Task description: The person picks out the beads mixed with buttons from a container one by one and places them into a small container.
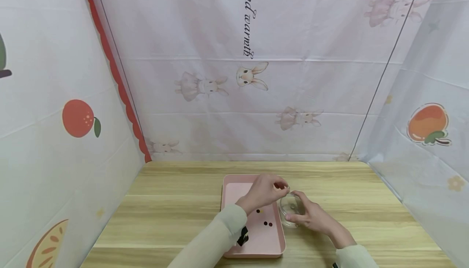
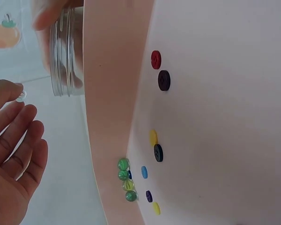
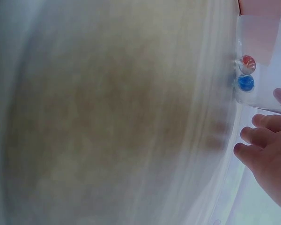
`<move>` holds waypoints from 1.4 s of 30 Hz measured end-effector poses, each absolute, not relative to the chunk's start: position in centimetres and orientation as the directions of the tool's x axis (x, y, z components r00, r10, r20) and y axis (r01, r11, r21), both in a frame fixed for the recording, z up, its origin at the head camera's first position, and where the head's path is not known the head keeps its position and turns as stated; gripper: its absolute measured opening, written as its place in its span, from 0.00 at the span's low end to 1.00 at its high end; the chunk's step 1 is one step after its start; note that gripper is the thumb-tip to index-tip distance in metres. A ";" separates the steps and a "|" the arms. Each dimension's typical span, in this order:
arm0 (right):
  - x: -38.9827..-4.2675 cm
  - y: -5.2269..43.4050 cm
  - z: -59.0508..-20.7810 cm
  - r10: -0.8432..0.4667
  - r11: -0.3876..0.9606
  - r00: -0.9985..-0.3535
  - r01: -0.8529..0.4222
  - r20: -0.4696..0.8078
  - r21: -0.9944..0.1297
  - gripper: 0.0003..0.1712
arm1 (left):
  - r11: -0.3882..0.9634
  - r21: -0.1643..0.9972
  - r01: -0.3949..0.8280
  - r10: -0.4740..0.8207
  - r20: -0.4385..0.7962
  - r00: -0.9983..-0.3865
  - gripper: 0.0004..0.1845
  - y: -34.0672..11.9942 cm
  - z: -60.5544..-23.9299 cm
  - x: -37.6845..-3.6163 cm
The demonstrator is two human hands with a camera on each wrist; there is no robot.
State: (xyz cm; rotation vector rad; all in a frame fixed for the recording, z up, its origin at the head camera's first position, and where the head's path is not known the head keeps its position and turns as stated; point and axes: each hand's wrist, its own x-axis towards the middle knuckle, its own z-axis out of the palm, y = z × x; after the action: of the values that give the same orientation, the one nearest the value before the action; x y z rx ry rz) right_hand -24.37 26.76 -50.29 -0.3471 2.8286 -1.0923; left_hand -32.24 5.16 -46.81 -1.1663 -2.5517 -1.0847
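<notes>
Pinching a clear marble (image 2: 20, 96) over the glass jar (image 1: 291, 207), the left hand (image 1: 264, 190) is hovering beside the pink tray (image 1: 234, 186). Gripping the jar, the right hand (image 1: 311, 218) is steadying it on the tabletop (image 1: 165, 203); centring before release looks advisable.

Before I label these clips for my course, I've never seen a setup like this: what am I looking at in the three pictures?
No machine here: a person works with two bare hands. The wide picture comes from a camera on their head; the other two come from cameras on each wrist. On a wooden table lies a pink tray with small coloured buttons and green glass marbles. The right hand grips a clear jar beside the tray; the right wrist view shows a red and a blue marble inside it. The left hand hovers by the jar's mouth, pinching something small I cannot identify.
</notes>
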 end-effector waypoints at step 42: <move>-24.1 26.7 -49.8 -0.254 0.709 -0.967 -0.178 -0.011 -0.682 0.52 | 0.470 0.286 0.835 0.716 0.429 -0.550 0.07 5.3 -47.0 -31.2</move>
State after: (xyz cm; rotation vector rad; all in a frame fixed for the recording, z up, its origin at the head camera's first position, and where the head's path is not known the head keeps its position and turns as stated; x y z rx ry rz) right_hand -24.13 26.69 -49.84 -0.3559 2.8072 -1.1038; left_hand -31.25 5.29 -46.95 -1.3324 -2.4704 -0.6889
